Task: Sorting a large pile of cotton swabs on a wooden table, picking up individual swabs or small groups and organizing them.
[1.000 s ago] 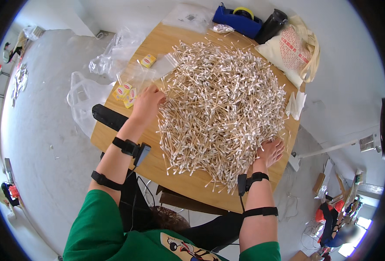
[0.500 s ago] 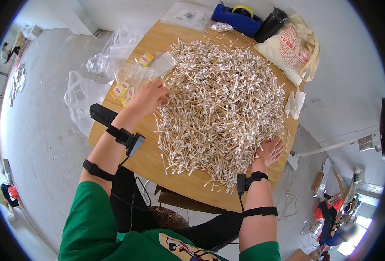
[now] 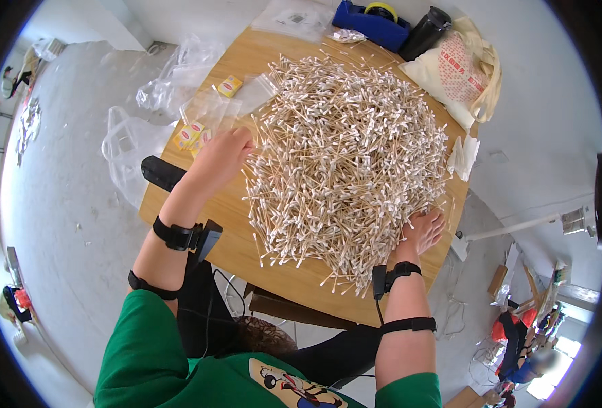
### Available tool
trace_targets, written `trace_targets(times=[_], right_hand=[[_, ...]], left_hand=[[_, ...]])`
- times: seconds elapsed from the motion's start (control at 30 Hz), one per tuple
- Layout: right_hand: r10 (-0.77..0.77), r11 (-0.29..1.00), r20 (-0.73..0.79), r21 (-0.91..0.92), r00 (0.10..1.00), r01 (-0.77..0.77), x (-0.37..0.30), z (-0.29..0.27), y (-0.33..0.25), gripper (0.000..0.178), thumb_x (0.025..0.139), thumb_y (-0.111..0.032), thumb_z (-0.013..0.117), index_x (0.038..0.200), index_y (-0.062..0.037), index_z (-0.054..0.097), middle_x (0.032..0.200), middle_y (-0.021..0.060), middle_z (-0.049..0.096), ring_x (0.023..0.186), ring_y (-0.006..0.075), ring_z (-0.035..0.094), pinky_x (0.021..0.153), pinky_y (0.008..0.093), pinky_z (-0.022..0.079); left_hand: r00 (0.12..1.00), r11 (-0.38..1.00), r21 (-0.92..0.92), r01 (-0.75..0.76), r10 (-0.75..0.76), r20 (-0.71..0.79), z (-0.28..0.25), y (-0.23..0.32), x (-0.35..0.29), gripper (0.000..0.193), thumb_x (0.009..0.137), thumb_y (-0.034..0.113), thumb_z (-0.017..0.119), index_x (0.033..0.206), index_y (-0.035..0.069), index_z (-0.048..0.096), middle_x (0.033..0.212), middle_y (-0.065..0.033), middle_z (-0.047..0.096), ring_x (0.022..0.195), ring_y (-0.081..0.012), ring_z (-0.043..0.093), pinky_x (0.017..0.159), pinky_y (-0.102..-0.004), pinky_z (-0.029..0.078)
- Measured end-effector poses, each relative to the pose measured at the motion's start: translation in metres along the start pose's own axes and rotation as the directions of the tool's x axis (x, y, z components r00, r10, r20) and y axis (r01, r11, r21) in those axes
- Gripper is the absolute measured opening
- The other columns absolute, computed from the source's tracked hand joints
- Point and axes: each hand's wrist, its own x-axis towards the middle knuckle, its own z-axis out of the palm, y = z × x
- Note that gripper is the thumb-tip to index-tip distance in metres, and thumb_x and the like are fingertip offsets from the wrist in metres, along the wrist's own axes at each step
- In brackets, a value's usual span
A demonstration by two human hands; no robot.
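Observation:
A big heap of cotton swabs (image 3: 345,166) with white tips and wooden sticks covers much of the round wooden table. At the heap's left edge, my left hand (image 3: 225,155) hovers with its fingers curled in; whatever they may hold is hidden. My right hand (image 3: 423,232) lies against the lower right edge of the heap, fingers stretched out and pointing right. Small yellow boxes (image 3: 191,136) lie just beyond my left hand, and another yellow box (image 3: 229,86) rests farther back by clear plastic bags (image 3: 250,95).
Along the table's far edge are a blue tape dispenser (image 3: 369,26), a black bottle (image 3: 426,32) and a cream cloth bag (image 3: 450,73). White tissue (image 3: 463,158) lies at the right edge. Thin plastic carrier bags (image 3: 132,146) hang beside the left edge.
My left hand has drawn back a little to the left from the heap, and its fingers look more curled. My right hand has stayed nearly in place.

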Motion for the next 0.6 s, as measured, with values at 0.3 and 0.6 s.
trace_targets(times=[0.3, 0.6], right_hand=[[0.004, 1.0, 0.001, 0.009, 1.0, -0.004, -0.004, -0.001, -0.002, 0.051, 0.089, -0.028, 0.05, 0.135, -0.0095, 0.039, 0.144, 0.0089, 0.037, 0.137, 0.0275, 0.029, 0.11, 0.0468, 0.024], [-0.002, 1.0, -0.005, -0.009, 1.0, 0.002, -0.001, -0.005, -0.006, 0.051, 0.089, -0.029, 0.051, 0.135, -0.0095, 0.04, 0.143, 0.0087, 0.038, 0.137, 0.0274, 0.029, 0.11, 0.0458, 0.025]], left_hand=[[0.904, 0.529, -0.745, 0.406, -0.352, 0.242, 0.031, 0.01, -0.059, 0.01, 0.09, 0.01, 0.058, 0.097, 0.003, 0.055, 0.077, -0.0011, 0.059, 0.068, -0.0108, 0.058, 0.061, -0.0262, 0.048], [0.553, 0.829, -0.55, 0.098, 0.414, 0.723, 0.097, 0.127, -0.173, 0.012, 0.086, 0.013, 0.057, 0.089, 0.002, 0.057, 0.076, -0.0125, 0.062, 0.074, -0.0286, 0.064, 0.062, -0.0363, 0.051]])
